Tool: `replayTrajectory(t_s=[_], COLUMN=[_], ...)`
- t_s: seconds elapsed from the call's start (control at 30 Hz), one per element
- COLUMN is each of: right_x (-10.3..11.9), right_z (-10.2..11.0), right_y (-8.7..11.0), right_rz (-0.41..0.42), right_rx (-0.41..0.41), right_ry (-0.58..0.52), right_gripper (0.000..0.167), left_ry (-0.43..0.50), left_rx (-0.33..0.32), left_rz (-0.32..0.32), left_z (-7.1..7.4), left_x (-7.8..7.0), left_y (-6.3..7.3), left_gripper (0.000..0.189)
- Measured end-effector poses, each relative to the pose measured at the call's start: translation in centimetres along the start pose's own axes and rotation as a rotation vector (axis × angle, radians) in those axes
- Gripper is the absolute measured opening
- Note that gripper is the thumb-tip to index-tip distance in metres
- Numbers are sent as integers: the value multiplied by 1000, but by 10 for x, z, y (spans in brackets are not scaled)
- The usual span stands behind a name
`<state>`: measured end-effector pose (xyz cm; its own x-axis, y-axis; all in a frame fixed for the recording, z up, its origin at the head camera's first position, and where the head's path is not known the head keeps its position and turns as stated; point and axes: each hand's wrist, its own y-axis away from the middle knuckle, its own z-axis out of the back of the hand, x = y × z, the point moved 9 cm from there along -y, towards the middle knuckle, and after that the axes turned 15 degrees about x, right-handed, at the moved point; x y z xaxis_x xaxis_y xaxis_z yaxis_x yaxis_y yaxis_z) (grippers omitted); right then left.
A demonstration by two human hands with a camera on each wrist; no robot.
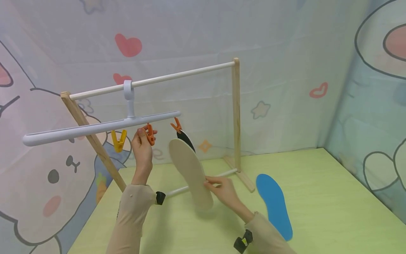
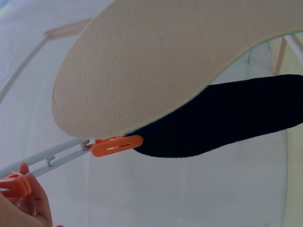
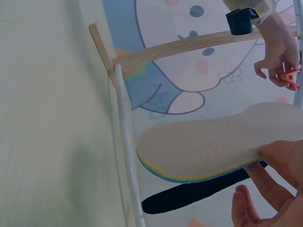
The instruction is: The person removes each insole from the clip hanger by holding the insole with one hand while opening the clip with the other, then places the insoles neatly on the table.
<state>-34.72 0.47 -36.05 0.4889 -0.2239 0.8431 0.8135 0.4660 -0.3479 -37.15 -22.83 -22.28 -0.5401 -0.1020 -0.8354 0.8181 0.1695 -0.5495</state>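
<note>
My left hand point(image 1: 142, 148) is raised to the white hanger point(image 1: 104, 126) and pinches an orange clip point(image 1: 150, 134) just under its bar. In my right hand point(image 1: 223, 190), a beige insole point(image 1: 187, 165) is pinched by its edge between thumb and fingers, standing upright; the right wrist view shows its blue and yellow rim. Behind it a black insole point(image 2: 227, 118) hangs from another orange clip point(image 2: 117, 145) at the hanger's right end, partly hidden by the beige one. Left of my left hand, a yellow clip point(image 1: 118, 141) hangs from the bar.
The hanger hooks over the top rail point(image 1: 184, 74) of a wooden-legged rack point(image 1: 236, 116). A blue insole point(image 1: 274, 206) lies on the pale green table point(image 1: 333, 197) to the right. Cartoon-printed cloth point(image 1: 285, 46) surrounds the table.
</note>
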Motion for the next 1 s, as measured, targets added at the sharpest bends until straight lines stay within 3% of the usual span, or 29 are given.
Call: replayTrajectory(t_s=[0.27,0.5,1.0], right_x=[-9,-15,-19], right_z=[9,15,37], right_y=[3,5,18], right_rz=[123,2,-48], right_rx=[-44,-24,-27], right_ry=[62,67,114], right_gripper=[32,28,28], left_ry=[7,42,47], left_rx=[7,7,24], left_rz=[30,58,85], left_z=[0,-1,-5], left_x=[7,12,19], left_y=[0,1,2], left_gripper=[42,35,41])
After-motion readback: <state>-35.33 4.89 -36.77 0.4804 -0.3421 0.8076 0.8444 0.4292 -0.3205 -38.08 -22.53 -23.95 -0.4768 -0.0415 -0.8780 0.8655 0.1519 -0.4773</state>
